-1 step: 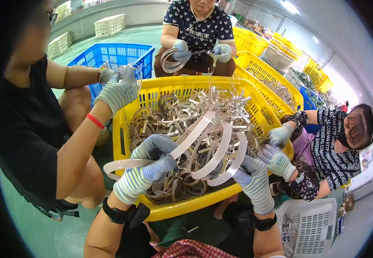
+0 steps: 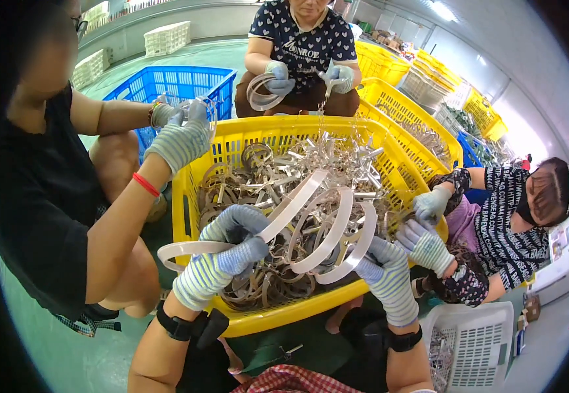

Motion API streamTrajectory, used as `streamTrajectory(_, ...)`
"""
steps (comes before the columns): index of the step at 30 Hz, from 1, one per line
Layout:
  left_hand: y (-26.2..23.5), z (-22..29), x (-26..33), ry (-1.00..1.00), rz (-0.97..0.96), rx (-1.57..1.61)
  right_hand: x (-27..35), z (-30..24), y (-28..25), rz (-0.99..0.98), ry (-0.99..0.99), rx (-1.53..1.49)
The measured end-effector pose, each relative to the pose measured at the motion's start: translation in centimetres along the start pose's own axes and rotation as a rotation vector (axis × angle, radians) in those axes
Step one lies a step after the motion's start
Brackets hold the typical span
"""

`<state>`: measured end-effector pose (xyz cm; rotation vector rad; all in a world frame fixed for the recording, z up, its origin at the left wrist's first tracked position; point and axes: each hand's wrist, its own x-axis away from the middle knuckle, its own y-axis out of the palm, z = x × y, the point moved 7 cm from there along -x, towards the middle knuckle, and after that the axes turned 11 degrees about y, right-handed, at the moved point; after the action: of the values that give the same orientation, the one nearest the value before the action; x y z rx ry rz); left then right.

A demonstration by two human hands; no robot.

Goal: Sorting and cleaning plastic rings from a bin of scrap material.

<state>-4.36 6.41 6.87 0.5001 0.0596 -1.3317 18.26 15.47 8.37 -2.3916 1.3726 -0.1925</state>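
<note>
My left hand (image 2: pixel 222 259), in a striped knit glove, is closed on a flat, pale, curved metal band (image 2: pixel 295 206). One part of it sticks out to the left of the glove, and another runs up to the right. In a matching glove, my right hand (image 2: pixel 384 268) pinches the lower ends of several looped metal bands (image 2: pixel 332 242), which stand between my hands. The exact grip of the right fingertips is partly hidden. Both hands are over the near part of a yellow plastic crate (image 2: pixel 258 322) heaped with tangled metal strips and small silvery pieces (image 2: pixel 304 157).
Gloved co-workers sit around the crate: one person (image 2: pixel 48 190) at left, one opposite (image 2: pixel 304 39) holding bands, one at right (image 2: pixel 507 223) reaching to the rim. A blue crate (image 2: pixel 166 78), more yellow crates (image 2: pixel 389 98) and a white basket (image 2: pixel 474 340) stand nearby.
The opposite co-worker's hands have shifted slightly, and the right co-worker's hands have moved a little at the crate rim. My own hands and the bands look unmoved.
</note>
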Motion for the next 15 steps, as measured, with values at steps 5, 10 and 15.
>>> streamTrajectory(5,-1.4,-0.7,0.0,-0.035,0.042,0.149,-0.5,1.5,-0.3,0.015,0.038,-0.061)
streamTrajectory(10,-1.4,-0.9,0.1,-0.002,-0.011,-0.049,-0.2,2.7,-0.7,0.111,0.096,-0.095)
streamTrajectory(15,-1.9,-1.0,0.8,-0.031,0.057,-0.045,0.2,2.4,0.6,0.019,-0.018,-0.031)
